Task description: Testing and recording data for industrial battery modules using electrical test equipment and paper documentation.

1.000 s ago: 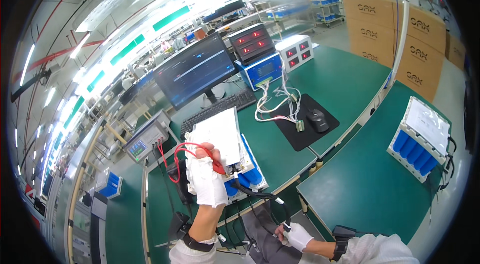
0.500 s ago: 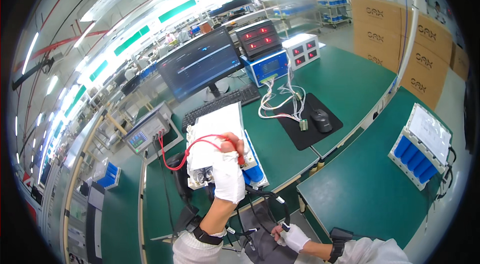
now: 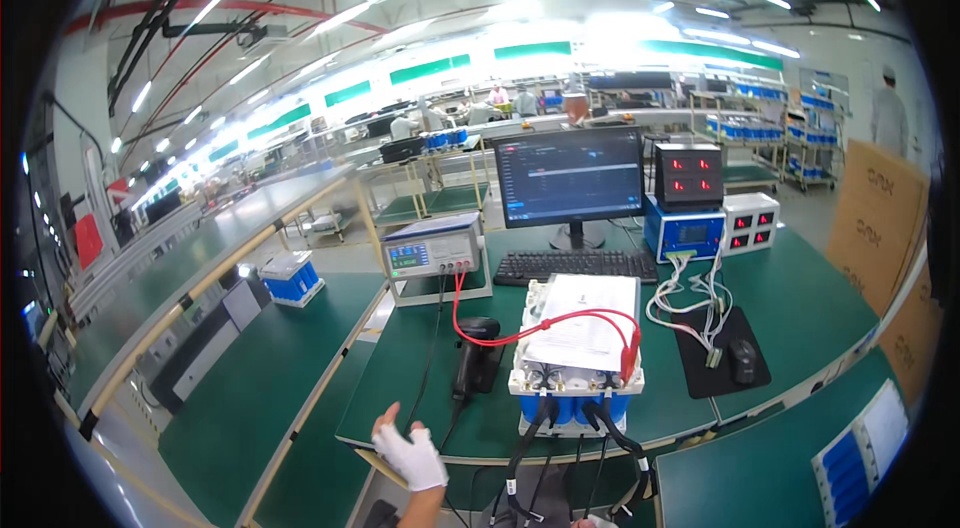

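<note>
My left hand (image 3: pixel 410 455), in a white glove with bare fingertips, is raised off the bench's near edge, left of the battery pack. Its fingers are apart and hold nothing. Only a sliver of my right hand (image 3: pixel 592 522) shows at the bottom edge, beside the black cables (image 3: pixel 520 463); its fingers are cut off from view. The battery pack (image 3: pixel 520 368) has blue cells in a white frame, with paper sheets (image 3: pixel 580 313) on top. Red test leads (image 3: pixel 500 340) run from the bench meter (image 3: pixel 432 253) across the paper; their ends lie at the pack's right side.
A barcode scanner (image 3: pixel 473 358) stands left of the pack. Behind are a keyboard (image 3: pixel 570 266), a monitor (image 3: pixel 570 178) and a blue tester (image 3: pixel 690 233). White wires (image 3: pixel 665 303) and a mouse (image 3: pixel 741 361) lie right. Other packs sit on the left bench (image 3: pixel 290 278) and right bench (image 3: pixel 850 463).
My left hand has come off the red leads on the pack and moved left. The view has turned and levelled. My right hand has sunk almost out of the picture.
</note>
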Demonstrator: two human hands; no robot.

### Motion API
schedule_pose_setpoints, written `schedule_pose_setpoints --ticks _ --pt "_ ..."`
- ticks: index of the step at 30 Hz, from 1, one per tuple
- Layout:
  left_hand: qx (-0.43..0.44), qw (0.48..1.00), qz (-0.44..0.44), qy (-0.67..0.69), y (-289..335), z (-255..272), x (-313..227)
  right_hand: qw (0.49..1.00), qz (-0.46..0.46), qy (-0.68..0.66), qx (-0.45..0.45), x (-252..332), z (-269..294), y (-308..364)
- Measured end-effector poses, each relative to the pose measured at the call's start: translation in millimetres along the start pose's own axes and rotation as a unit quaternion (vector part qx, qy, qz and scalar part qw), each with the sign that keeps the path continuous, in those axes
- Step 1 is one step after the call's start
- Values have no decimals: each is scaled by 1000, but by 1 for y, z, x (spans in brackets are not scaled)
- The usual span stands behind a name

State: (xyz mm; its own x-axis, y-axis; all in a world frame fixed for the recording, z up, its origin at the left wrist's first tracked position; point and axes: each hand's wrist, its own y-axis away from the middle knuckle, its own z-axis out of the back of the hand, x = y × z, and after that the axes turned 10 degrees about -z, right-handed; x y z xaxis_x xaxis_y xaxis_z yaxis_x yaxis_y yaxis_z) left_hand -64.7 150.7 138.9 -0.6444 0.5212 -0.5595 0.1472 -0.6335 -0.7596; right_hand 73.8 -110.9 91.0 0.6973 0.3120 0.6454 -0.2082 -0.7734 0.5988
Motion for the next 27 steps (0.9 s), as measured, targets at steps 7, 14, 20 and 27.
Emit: schedule_pose_setpoints --ticks 7,14,20,27 --pt "-32 964 204 169 81 -14 116 1000 -8 6 -1 4 -17 0" --pt "134 932 307 136 125 -8 153 997 -60 48 8 5 -8 6" --pt "114 779 538 301 148 27 117 988 -41 145 37 -28 17 -21" --pt "157 672 569 448 125 61 18 929 120 346 48 -22 15 -43"
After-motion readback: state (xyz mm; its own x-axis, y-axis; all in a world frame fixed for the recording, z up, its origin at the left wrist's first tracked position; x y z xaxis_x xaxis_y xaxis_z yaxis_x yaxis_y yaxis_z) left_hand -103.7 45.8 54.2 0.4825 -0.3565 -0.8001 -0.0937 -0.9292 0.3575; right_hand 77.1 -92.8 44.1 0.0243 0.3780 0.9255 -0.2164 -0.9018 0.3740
